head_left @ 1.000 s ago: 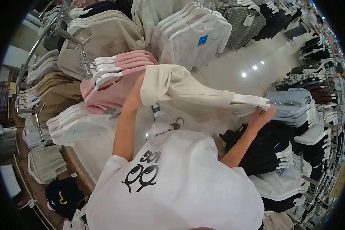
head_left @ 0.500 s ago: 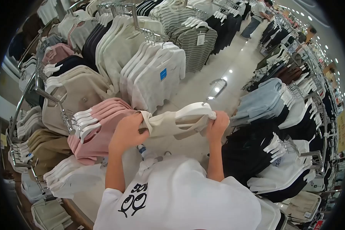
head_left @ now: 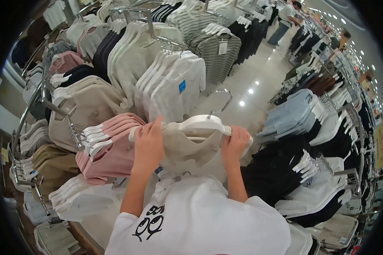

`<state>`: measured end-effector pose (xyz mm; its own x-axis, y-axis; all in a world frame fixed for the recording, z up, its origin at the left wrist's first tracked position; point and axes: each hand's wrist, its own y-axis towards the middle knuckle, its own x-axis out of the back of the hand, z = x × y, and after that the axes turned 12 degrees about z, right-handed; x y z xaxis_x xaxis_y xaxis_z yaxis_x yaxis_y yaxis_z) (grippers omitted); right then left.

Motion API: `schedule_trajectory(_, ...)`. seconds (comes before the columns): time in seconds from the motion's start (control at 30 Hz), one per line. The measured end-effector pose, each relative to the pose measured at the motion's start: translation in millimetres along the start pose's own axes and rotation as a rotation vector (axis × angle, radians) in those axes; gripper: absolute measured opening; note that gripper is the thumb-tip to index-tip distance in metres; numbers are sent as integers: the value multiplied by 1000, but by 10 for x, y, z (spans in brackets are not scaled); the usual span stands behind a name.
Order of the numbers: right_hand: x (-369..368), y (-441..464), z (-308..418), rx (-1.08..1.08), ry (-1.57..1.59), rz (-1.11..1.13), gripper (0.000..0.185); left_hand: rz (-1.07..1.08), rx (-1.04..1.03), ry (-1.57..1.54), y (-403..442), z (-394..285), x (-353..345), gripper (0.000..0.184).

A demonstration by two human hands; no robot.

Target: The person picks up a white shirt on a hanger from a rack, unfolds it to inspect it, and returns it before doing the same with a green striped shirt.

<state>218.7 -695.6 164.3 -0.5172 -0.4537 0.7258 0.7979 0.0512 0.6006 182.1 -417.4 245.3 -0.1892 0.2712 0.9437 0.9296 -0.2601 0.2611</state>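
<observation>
A white hanger (head_left: 203,123) with a metal hook is held level in front of my chest, and a beige shirt (head_left: 176,146) hangs on it. My left hand (head_left: 149,142) is closed over the shirt's left shoulder and the hanger arm beneath; the hanger's white tip shows just outside it. At the opposite shoulder, my right hand (head_left: 235,144) wraps the cloth and hanger with its fingers on top. The neckline droops open below the hanger's middle. My own forearms and white T-shirt hide the lower part of the beige shirt.
Pink shirts (head_left: 115,148) hang on a metal rack close by my left hand. White shirts (head_left: 174,89) hang straight ahead. On the right are black garments (head_left: 268,174) and light blue shirts (head_left: 289,117). A person (head_left: 283,23) stands far down the tiled aisle.
The shirt now sits spread across both hanger arms, where its left shoulder was bunched in my left hand. The hook has swung upright, and my right hand has shifted slightly down and left.
</observation>
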Motion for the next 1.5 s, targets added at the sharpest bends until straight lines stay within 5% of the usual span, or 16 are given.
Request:
schedule_trajectory(0.2,-34,14,134,-35,35,-57,22,-269,153,-127,-100,193,-13,41)
schedule_trajectory(0.5,-218,-66,462,-114,173,-28,16,-570,-4,-174,-43,-32,-152,33)
schedule_trajectory(0.57,-241,-79,451,-165,276,-74,15,-655,-21,-381,-40,-151,-149,34)
schedule_trajectory(0.67,-343,-129,377,-271,409,-188,14,-883,165,-485,-53,-138,-134,36)
schedule_trajectory(0.77,-316,-165,302,-349,550,-146,26,-798,216,-66,-130,95,-62,39)
schedule_trajectory(0.9,-285,-150,341,-271,470,-89,23,-648,203,46,-165,77,-88,32)
schedule_trajectory(0.97,-268,-118,493,-289,522,-73,10,-669,-39,-137,-78,38,-238,29)
schedule_trajectory(1.5,-318,-173,692,-237,617,-21,12,-456,-196,-398,-211,-450,-443,26)
